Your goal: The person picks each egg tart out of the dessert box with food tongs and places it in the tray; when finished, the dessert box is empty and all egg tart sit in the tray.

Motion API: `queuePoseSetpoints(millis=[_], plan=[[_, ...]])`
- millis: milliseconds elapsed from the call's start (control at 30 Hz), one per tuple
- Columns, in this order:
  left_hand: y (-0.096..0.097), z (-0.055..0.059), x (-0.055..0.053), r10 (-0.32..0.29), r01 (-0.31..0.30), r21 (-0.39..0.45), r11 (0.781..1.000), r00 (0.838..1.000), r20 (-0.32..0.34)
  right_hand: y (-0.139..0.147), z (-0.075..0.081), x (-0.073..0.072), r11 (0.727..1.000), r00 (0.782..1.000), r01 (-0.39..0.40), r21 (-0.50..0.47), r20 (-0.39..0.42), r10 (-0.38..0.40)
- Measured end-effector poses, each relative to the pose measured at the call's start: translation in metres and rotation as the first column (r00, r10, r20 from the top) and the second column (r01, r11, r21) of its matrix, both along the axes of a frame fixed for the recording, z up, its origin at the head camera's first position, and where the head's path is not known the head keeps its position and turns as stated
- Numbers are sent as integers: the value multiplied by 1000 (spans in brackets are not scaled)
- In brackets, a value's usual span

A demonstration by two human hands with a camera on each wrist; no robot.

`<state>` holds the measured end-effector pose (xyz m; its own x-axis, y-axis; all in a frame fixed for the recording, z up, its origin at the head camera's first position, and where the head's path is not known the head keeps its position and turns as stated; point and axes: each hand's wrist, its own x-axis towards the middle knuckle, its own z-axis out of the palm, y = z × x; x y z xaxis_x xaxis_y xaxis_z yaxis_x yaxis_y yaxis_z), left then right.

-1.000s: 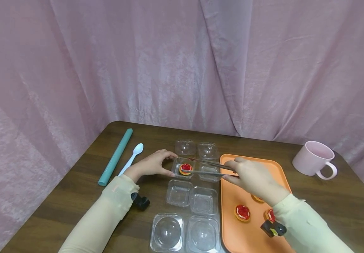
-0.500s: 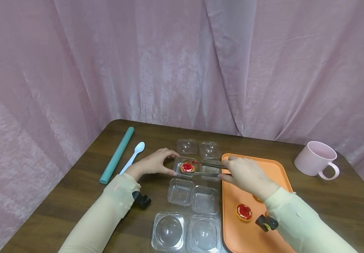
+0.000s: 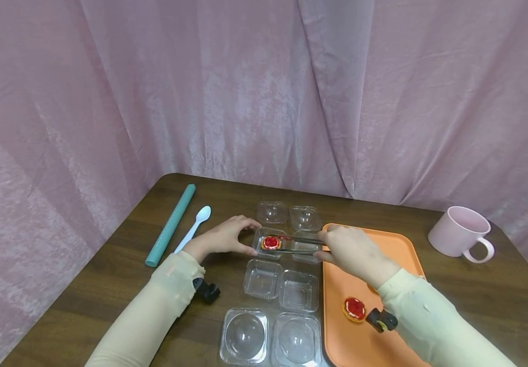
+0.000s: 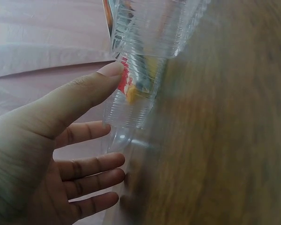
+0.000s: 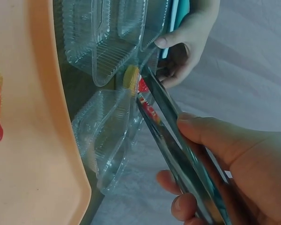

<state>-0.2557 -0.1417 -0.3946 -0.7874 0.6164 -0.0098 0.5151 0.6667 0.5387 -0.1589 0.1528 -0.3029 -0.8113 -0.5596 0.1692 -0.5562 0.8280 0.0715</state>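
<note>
In the head view a small tart with red topping point(image 3: 270, 243) sits in a clear plastic container point(image 3: 260, 253). At that container's left side is my left hand point(image 3: 227, 237), thumb and index finger at two of its edges, the other fingers loosely bent. My right hand point(image 3: 353, 252) grips metal tongs point(image 3: 302, 240). Their arms reach left over the neighbouring container point(image 3: 306, 257), tips on either side of the tart; whether they press on it I cannot tell. Red smears mark the tongs. In the right wrist view the tart point(image 5: 130, 79) lies beside the tong tips.
An orange tray point(image 3: 365, 346) on the right holds another red tart point(image 3: 353, 309); my right forearm covers part of it. Nearer me stand more clear containers point(image 3: 262, 279) with lids point(image 3: 244, 336). A pink mug point(image 3: 456, 232), a light-blue spoon point(image 3: 195, 227) and a teal stick point(image 3: 169, 227) lie around.
My right hand has shifted slightly left with the tongs, and its wrist now hides a tart seen on the tray before. My left hand stays at the container.
</note>
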Motion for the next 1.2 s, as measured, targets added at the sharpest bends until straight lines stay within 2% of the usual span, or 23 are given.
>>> queuePoseSetpoints(millis=[367,867,967,1200], plan=[[0,0,0,-5,5,-2,1000,1000,-9,5,-3,5,999,999,34,-31,42,-33],[0,0,1,0,0,-2,1000,1000,-11,19,-4,20,980,998,54,-193,38,-48],[0,-2,1,-1,1,0,1000,1000,-8,25,-2,25,974,999,46,-223,7,-45],[0,-2,1,7,-7,7,1000,1000,-5,43,4,41,973,988,16,-231,-145,-51]])
